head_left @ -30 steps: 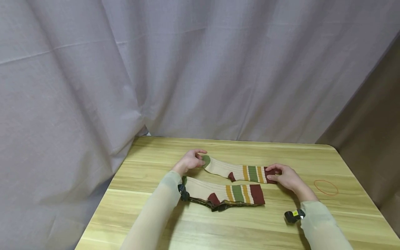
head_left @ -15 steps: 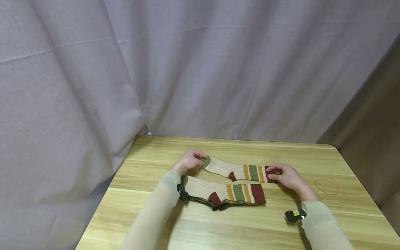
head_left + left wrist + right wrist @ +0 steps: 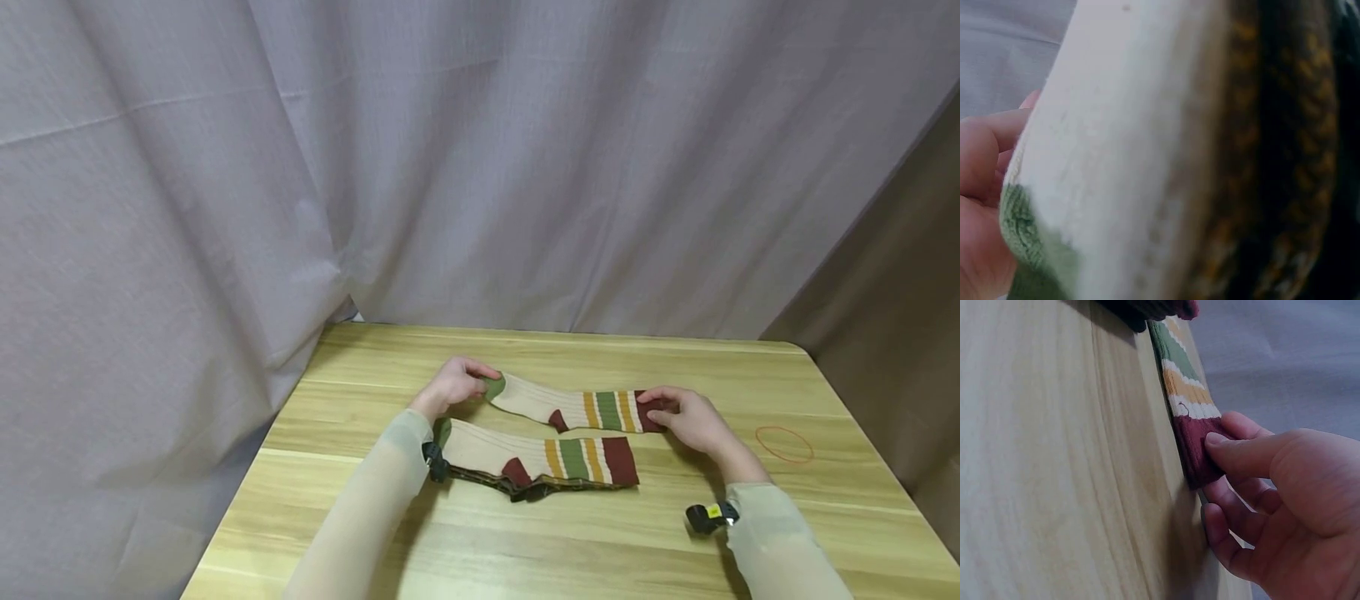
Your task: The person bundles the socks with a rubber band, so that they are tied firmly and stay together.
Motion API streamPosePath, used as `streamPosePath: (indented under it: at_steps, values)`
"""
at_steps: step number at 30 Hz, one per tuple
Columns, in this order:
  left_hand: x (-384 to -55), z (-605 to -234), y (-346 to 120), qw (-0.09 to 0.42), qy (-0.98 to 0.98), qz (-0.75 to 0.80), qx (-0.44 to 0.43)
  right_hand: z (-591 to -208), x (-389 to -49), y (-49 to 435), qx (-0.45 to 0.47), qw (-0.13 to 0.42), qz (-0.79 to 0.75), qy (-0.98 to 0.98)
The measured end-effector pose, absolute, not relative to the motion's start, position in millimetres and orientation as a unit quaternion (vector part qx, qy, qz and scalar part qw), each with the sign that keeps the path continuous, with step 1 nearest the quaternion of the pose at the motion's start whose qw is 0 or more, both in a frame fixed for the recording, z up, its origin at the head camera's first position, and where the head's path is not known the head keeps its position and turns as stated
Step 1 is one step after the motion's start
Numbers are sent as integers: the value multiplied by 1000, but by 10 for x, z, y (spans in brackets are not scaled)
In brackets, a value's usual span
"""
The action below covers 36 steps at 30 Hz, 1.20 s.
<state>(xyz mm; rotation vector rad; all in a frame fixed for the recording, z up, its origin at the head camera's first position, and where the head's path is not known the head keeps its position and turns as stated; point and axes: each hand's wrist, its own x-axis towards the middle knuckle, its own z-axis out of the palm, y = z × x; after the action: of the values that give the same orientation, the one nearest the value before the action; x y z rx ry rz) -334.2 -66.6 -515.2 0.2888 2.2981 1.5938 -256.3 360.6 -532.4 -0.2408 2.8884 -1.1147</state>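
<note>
Two cream socks with green toes, burgundy heels and cuffs, and yellow and green stripes lie lengthwise, one behind the other. The far sock point(image 3: 532, 402) is stretched between my hands. My left hand point(image 3: 453, 383) pinches its green toe. At the other end, my right hand point(image 3: 1297, 487) pinches the burgundy cuff point(image 3: 1197, 450), thumb on top and fingers beneath. The near sock point(image 3: 495, 450) lies on top of darker socks point(image 3: 517, 490), close to my left wrist. In the left wrist view, the near sock covers most of the picture and hides the left fingertips.
A thin orange-red loop point(image 3: 784, 444) lies on the wooden table point(image 3: 570, 550), right of my right hand. Behind the table hangs a grey curtain point(image 3: 480, 167), with a brown one point(image 3: 900, 367) at the right. Each wrist carries a small black camera point(image 3: 708, 517).
My left index finger has come down onto the far sock's toe. The right hand has risen slightly with the cuff. The near sock has not visibly moved on the table.
</note>
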Motion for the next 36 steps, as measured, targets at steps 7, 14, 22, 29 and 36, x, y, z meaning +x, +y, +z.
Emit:
streamPosePath:
  at_steps: [7, 14, 22, 29, 36]
  values:
    - [-3346, -5169, -679, 159, 807, 560, 96, -5321, -2574, 3591, -79, 19, -370, 925]
    - [-3328, -5160, -684, 145, 803, 573, 79, -5280, -2566, 3589, -77, 9, -374, 924]
    - [-3224, -5017, -715, 74, 745, 660, 60, -5058, -2473, 3513, -74, -20, -428, 901]
    - [-3008, -4857, -861, 18, 713, 699, 50, -4809, -2285, 3351, -77, -45, -449, 889]
    - [-2670, -4793, -1063, 9, 726, 686, 41, -4692, -2044, 3260, -72, 13, -459, 885]
